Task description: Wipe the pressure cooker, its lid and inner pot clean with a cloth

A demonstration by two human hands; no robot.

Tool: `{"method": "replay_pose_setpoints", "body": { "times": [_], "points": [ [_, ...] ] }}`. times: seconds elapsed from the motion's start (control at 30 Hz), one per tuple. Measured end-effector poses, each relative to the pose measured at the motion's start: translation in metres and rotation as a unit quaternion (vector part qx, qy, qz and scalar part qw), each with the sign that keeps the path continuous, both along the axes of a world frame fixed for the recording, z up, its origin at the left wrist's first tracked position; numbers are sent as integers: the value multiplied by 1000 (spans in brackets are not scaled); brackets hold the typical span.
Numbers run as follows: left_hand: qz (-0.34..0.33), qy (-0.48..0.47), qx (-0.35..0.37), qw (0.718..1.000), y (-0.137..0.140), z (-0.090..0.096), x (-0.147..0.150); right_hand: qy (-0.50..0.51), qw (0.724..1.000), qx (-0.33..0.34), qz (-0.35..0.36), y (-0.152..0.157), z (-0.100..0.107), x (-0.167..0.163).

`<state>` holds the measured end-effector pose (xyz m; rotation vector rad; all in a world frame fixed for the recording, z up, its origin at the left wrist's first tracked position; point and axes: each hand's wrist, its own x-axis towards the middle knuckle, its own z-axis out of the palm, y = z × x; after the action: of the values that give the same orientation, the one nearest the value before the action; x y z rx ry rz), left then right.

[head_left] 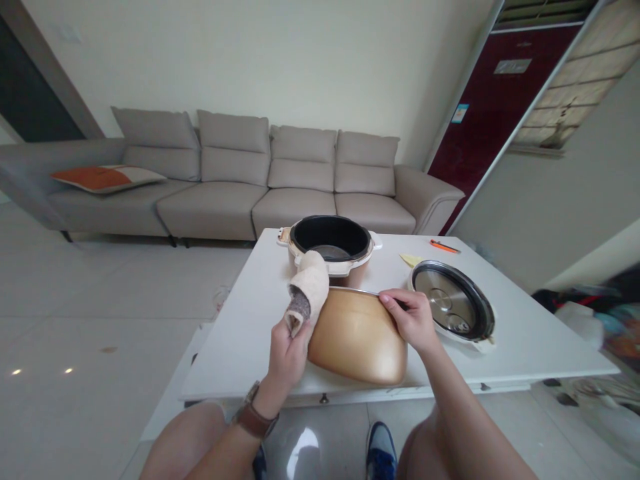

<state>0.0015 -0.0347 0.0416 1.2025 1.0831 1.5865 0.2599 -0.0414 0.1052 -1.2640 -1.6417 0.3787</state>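
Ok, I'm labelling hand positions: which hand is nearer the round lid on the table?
Right. The right hand, holding the golden pot, is by the lid's near left edge; the left hand, holding a cloth, is farther left, across the pot.

No text is showing legibly; right of the sofa, a floor-standing air conditioner is bearing a blue-and-white sticker and a faint mark, both appearing illegibly small.

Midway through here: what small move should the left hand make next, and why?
Probably draw the beige-and-grey fabric cloth across the gold rounded metal pot: the left hand holds the cloth at the pot's side, the right hand grips its rim, and its tilted outer wall faces the wearer.
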Motion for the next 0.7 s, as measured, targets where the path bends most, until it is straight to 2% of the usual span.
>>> {"method": "replay_pose_setpoints", "body": {
  "times": [0.1, 0.2, 0.27, 0.33, 0.4, 0.43, 0.53, 0.63, 0.7],
  "points": [
    [37, -18, 12, 999, -2, -3, 3, 1, 1000, 12, -12, 0, -2, 2],
    [7, 56, 131, 990, -8, -3, 4, 0, 1000, 20, -17, 1, -3, 3],
    [-58, 146, 246, 957, -11, 2, 4, 0, 999, 25, -20, 2, -3, 3],
    [-114, 225, 338, 907, -13, 9, 4, 4, 999, 39, -24, 2, -4, 4],
    [-135, 264, 381, 876, -11, 15, 4, 9, 998, 60, -28, 3, -5, 5],
    [-130, 266, 385, 874, -10, 16, 4, 9, 997, 70, -29, 3, -6, 6],
    [-98, 231, 326, 912, -6, 10, 3, 3, 996, 79, -34, 4, -9, 10],
    [-50, 155, 195, 967, -4, -2, 5, 5, 996, 81, -40, 6, -12, 15],
    [-9, 104, 100, 989, -4, -8, 8, 12, 995, 84, -46, 7, -14, 19]
  ]
}}
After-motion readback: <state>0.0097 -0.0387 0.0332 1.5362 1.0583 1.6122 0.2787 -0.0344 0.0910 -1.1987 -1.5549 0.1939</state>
